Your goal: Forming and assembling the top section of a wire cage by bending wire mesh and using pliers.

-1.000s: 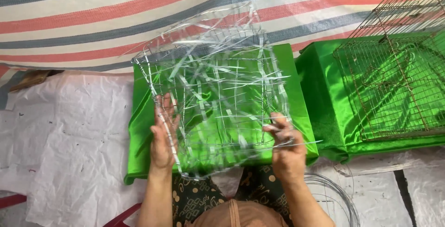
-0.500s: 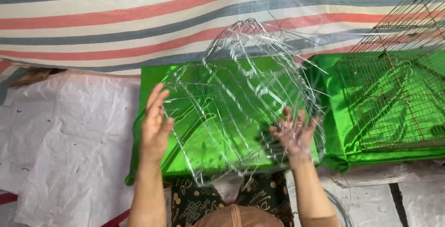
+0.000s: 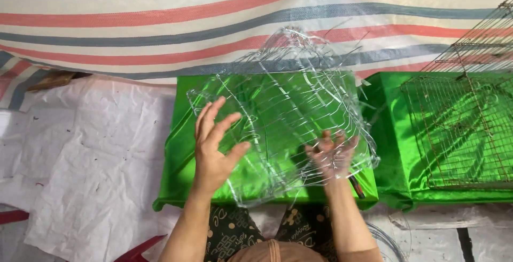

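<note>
A shiny silver wire cage frame (image 3: 288, 107) is held tilted over a bright green satin cushion (image 3: 181, 149). My left hand (image 3: 214, 149) is spread flat, fingers apart, pressing against the frame's left side. My right hand (image 3: 332, 155) reaches into the frame's lower right part, with its fingers hooked around the wires there. The frame's domed end points away from me, toward the striped sheet.
A rusty brown wire cage (image 3: 465, 117) rests on a second green cushion (image 3: 398, 182) at the right. A striped tarp (image 3: 160, 21) hangs behind. Crumpled white sheeting (image 3: 85, 160) covers the floor at left. Loose wire coils (image 3: 390, 235) lie near my right knee.
The wire frame has turned and shifted a little to the right. My left hand has gone from gripping its left edge to lying open against it. My right hand has stayed in the lower right wires.
</note>
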